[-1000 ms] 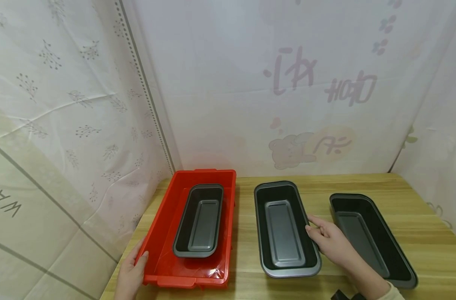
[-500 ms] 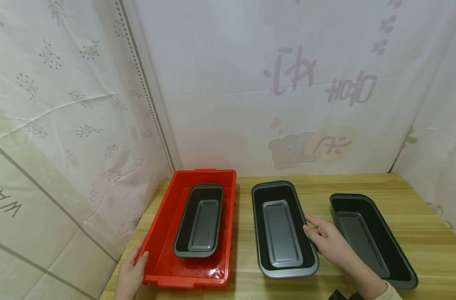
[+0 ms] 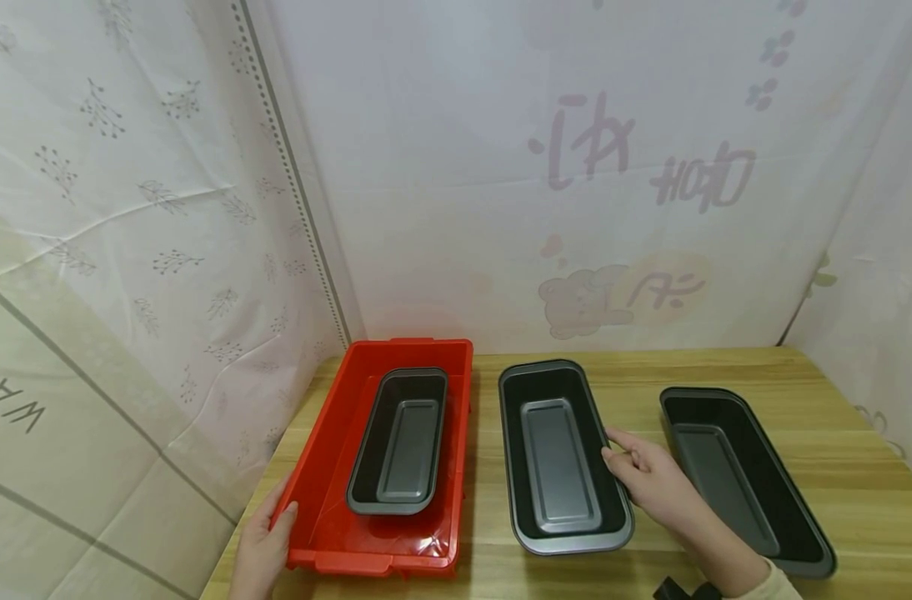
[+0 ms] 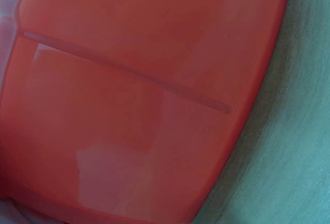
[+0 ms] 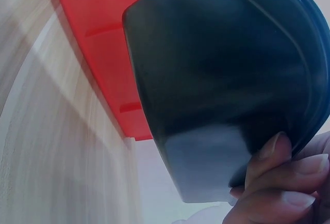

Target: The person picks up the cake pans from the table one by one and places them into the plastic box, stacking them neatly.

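My right hand pinches the right rim of a dark grey loaf pan, thumb on the inside and fingers beneath. In the right wrist view the pan's outer wall shows, held up off the wooden table, with my fingertips under its rim. At the left, my left hand grips the near left edge of a red plastic tray. A second loaf pan lies inside that tray. The left wrist view shows the tray's red outer wall close up.
A third loaf pan stands on the table to the right, just behind my right forearm. A printed curtain closes off the back and both sides. A small black object shows at the bottom edge.
The loaf pan in my right hand has shifted slightly left toward the red tray. My left hand, the tray and the other two pans have stayed in place.
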`<control>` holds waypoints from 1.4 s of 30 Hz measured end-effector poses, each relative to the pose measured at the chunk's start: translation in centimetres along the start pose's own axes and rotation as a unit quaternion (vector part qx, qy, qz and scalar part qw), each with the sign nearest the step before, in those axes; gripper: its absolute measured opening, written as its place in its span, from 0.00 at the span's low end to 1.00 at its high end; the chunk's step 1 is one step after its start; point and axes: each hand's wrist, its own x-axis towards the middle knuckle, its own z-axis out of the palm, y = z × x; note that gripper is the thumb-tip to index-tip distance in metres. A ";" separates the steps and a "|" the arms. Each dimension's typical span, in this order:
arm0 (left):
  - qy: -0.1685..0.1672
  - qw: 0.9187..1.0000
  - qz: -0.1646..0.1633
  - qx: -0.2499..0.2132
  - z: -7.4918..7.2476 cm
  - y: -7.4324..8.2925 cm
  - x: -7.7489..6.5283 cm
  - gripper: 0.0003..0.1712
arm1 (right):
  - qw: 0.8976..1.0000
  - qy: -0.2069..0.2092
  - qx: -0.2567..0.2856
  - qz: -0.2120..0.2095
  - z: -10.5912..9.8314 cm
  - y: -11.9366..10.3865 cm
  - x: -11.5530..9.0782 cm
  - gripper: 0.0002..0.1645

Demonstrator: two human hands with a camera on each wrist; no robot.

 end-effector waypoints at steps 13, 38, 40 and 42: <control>-0.002 1.000 -0.005 -0.001 0.0 0.0 0.1 0.31 | 1.000 -0.007 0.002 0.001 0.2 -0.4 0.2 0.33; 0.001 1.000 -0.001 -0.002 0.1 0.0 0.0 0.31 | 0.996 -0.061 0.060 -0.022 0.9 -1.1 0.5 0.34; 0.002 1.000 -0.001 0.000 0.1 -0.1 0.0 0.31 | 0.995 -0.065 0.071 -0.024 1.0 -1.2 0.5 0.34; 0.003 1.000 -0.002 -0.001 0.1 -0.1 0.0 0.31 | 0.994 -0.071 0.073 -0.032 1.1 -1.2 0.6 0.34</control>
